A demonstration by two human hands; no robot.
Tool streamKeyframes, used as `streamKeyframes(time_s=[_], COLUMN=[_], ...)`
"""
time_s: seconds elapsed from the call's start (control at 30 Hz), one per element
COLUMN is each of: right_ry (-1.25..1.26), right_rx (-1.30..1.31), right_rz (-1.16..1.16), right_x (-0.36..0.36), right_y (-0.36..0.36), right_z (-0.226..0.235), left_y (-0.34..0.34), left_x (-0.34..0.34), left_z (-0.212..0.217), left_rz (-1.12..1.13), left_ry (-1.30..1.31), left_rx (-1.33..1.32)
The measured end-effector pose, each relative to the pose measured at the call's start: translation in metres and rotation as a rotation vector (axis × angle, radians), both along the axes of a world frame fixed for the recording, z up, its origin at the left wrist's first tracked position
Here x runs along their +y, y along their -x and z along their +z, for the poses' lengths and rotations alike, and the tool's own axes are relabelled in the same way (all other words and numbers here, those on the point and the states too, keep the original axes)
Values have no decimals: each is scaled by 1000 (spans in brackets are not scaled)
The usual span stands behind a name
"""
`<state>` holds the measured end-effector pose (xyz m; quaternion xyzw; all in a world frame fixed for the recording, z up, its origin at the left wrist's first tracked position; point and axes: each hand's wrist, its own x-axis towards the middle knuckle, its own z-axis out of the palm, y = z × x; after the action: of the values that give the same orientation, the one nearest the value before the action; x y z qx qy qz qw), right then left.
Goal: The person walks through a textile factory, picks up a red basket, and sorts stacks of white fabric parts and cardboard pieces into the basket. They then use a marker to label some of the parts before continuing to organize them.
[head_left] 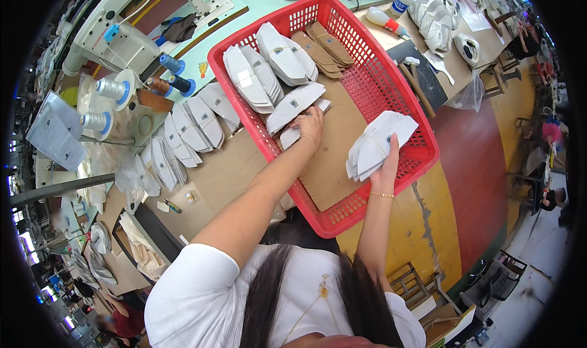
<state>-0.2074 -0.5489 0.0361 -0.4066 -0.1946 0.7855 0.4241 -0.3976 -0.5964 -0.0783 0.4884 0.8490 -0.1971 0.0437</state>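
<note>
My right hand (pixel 386 163) grips a bundle of light-grey curved cut pieces (pixel 378 141), slightly fanned, above the right side of a red plastic basket (pixel 374 100). Down inside the basket, my left hand (pixel 309 125) has its fingers curled on another bundle of grey cut pieces (pixel 290 138); part of that bundle is hidden under the hand. Just beyond it lies a further grey stack (pixel 297 106). More grey bundles (pixel 252 79) and brown bundles (pixel 322 48) fill the basket's far end. Brown cardboard (pixel 336 158) lines its bottom.
Left of the basket, a row of grey bundles (pixel 194 125) lies on the brown tabletop (pixel 223 171). Thread spools (pixel 113 89) and a sewing machine (pixel 113 42) stand farther left. A bottle with a red cap (pixel 385 21) lies beyond the basket, near white shoe uppers (pixel 434 21).
</note>
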Motion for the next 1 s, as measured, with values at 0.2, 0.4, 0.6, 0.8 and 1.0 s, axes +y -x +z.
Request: streamKeyframes(time_s=[0.2,0.4,0.6,0.8,1.0], right_ry=[-56,212,182,280,302], right_rx=[-274,-64,-289,24,100], right_rz=[-60,-37,-20,130,239], right_x=[25,19,2,-7,-35], right_y=[21,31,39,35,109], right_z=[-32,-93,-106,-106,-118], left_y=[8,38,24,50,124], left_x=[-5,-12,-24,-35,-121], left_z=[10,43,28,137,205], left_rz=[11,136,175,135,318], left_ry=[-143,-21,-94,-102,-707], left_rx=[-256,-748,-691,-980,-1037])
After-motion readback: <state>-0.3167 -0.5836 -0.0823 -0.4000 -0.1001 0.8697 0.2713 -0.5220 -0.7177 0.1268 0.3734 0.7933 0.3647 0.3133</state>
